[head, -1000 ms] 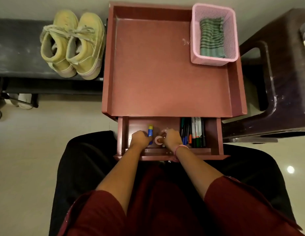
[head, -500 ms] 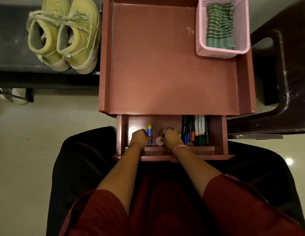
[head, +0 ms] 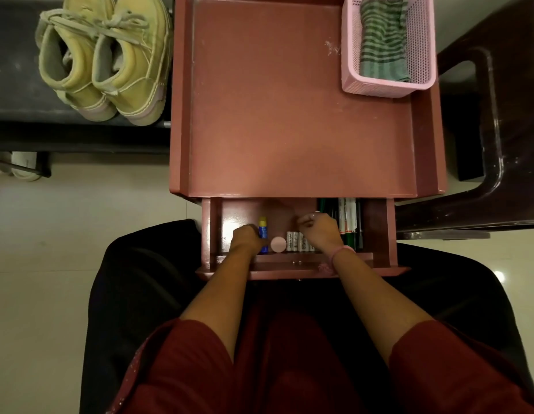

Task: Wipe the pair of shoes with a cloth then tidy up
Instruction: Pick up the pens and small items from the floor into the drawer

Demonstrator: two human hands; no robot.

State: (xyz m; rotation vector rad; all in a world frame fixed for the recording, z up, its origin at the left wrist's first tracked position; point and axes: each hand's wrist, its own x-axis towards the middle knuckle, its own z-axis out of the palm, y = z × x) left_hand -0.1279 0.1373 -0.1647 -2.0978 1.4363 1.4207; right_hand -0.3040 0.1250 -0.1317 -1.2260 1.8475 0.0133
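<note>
A person seated at a small reddish-brown wooden table (head: 301, 115) has both hands down in its open front drawer (head: 376, 231), seen from above. The left hand (head: 246, 240) rests with curled fingers against an upright blue and yellow glue stick (head: 263, 234); whether that grip truly closes on the stick cannot be told. The right hand (head: 319, 230) is loosely fisted above a row of white batteries (head: 295, 242), beside a bundle of marker pens (head: 348, 216), and seems to pinch something too small to identify. A round pink cap (head: 278, 244) sits between the hands. The green striped folded cloth (head: 383, 40) lies in a pink mesh plastic basket (head: 388, 86) at the table's far right corner, well apart from both hands, its long axis running away from the person. The pair of pale yellow canvas high-top shoes (head: 103, 59) stands side by side on a dark bench (head: 15, 85) to the far left, off the table, heels towards the viewer. The right hand is judged nearer the cloth, forward and to its right; the left hand is nearer the shoes.
</note>
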